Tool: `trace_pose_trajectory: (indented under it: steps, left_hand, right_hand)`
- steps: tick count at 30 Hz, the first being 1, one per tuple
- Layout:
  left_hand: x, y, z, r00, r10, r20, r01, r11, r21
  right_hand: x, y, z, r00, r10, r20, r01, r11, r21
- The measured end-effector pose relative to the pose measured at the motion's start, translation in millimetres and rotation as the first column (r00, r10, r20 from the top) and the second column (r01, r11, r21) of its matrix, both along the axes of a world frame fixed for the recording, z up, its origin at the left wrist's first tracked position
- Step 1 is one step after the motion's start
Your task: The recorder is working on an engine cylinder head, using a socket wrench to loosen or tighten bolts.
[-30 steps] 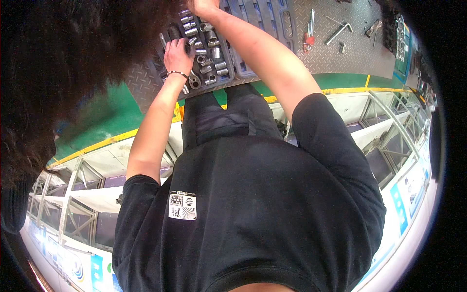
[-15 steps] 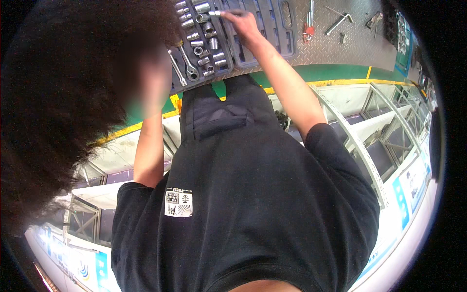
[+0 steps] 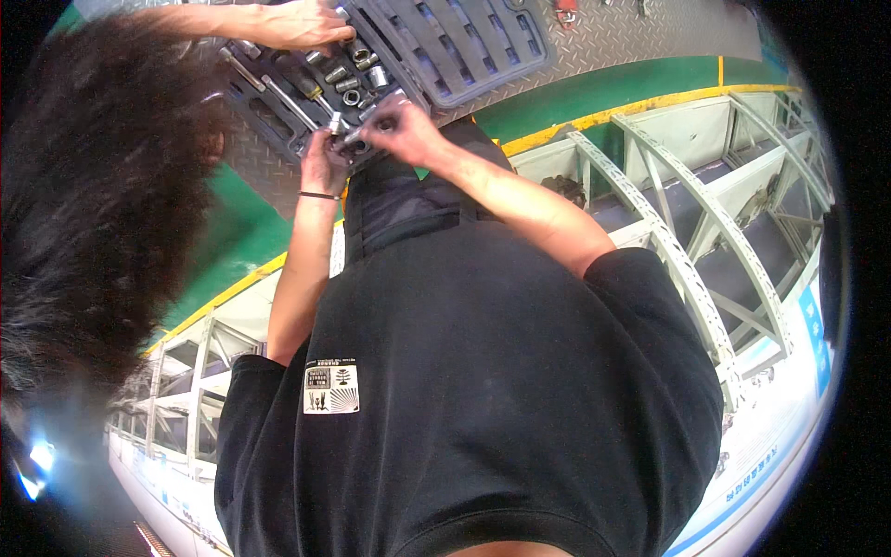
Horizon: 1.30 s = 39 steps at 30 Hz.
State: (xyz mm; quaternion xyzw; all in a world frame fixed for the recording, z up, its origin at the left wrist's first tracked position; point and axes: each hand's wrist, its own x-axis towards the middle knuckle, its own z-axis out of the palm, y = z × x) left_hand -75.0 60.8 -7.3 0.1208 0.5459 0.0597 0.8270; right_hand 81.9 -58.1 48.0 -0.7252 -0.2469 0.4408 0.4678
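Note:
My left hand (image 3: 322, 165), a dark band at its wrist, is closed at the near edge of a dark tool case (image 3: 434, 48). A small silvery metal piece (image 3: 335, 122) stands up at its fingertips; whether they grip it is unclear. My right hand (image 3: 406, 133) is closed and blurred by motion. It pinches a short silvery metal piece (image 3: 356, 138) pointing toward my left hand, and the two hands nearly touch. Beyond them in the case lie a ratchet wrench (image 3: 311, 87), its head hidden, a long metal bar (image 3: 290, 104) and several sockets (image 3: 351, 97).
From the upper left a co-worker's arm (image 3: 269, 26) reaches over the case, the hand at its far sockets. Dark hair (image 3: 102, 204) covers the left side. A red-holdered tool (image 3: 565, 13) lies on the patterned metal tabletop (image 3: 631, 42). White metal frames (image 3: 640, 195) stand at right.
My right hand has come down and left from the far sockets to my left hand. My left hand, blurred before, now shows. The co-worker's arm has appeared over the case, and the view has shifted.

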Motion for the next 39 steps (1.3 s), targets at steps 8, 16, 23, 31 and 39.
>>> trace_pose_trajectory:
  steps: [8, 16, 23, 31, 39]
  left_hand:
    - [5.0, -0.6, -13.6, 0.984, 0.038, 0.177, -0.019, 0.994, -0.109]
    - [32.9, 20.8, 27.5, 0.982, 0.06, 0.182, -0.065, 0.998, 0.02]
    - [20.2, 47.5, 24.0, 0.946, 0.26, 0.195, -0.223, 0.955, -0.194]
    - [5.8, 51.0, 30.5, 0.955, 0.221, 0.197, -0.19, 0.968, -0.164]
    - [-7.1, 44.8, 34.7, 0.965, 0.207, 0.162, -0.176, 0.966, -0.189]
  right_hand:
    - [-31.2, 16.7, 21.4, 0.939, 0.188, 0.287, -0.18, 0.982, -0.056]
    - [-30.3, 21.8, 23.1, 0.897, 0.363, 0.253, -0.388, 0.92, 0.055]
    - [19.8, 31.7, 25.2, 0.641, -0.056, -0.765, 0.191, 0.978, 0.089]
    - [143.2, 76.6, 21.9, 0.921, -0.274, -0.276, 0.32, 0.937, 0.138]
    - [190.7, 226.0, -52.7, 0.735, 0.207, 0.646, -0.293, 0.956, 0.027]
